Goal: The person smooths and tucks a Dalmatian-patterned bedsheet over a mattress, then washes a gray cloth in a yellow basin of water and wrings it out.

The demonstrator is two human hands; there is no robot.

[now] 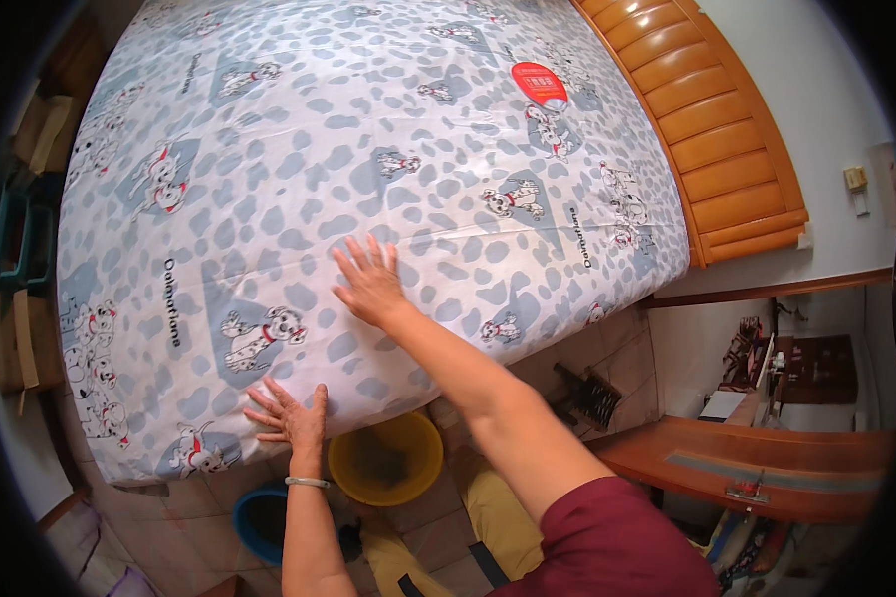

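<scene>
A white bed sheet with blue-grey spots and printed Dalmatian puppies covers the mattress of a bed, pulled over its edges. My right hand rests flat on the sheet near the middle of the near half, fingers spread. Closer to me, my left hand lies on the sheet at the bed's near edge, its fingers also apart and a pale bangle on the wrist. Neither hand holds anything. Faint fold creases run across the cloth. A round red label bearing writing lies on the sheet toward the headboard.
An orange-brown wooden headboard stands at the right. On the tiled floor below the bed's edge are a yellow basin and a blue basin. Cardboard boxes and teal crates line the left. A wooden door stands at the lower right.
</scene>
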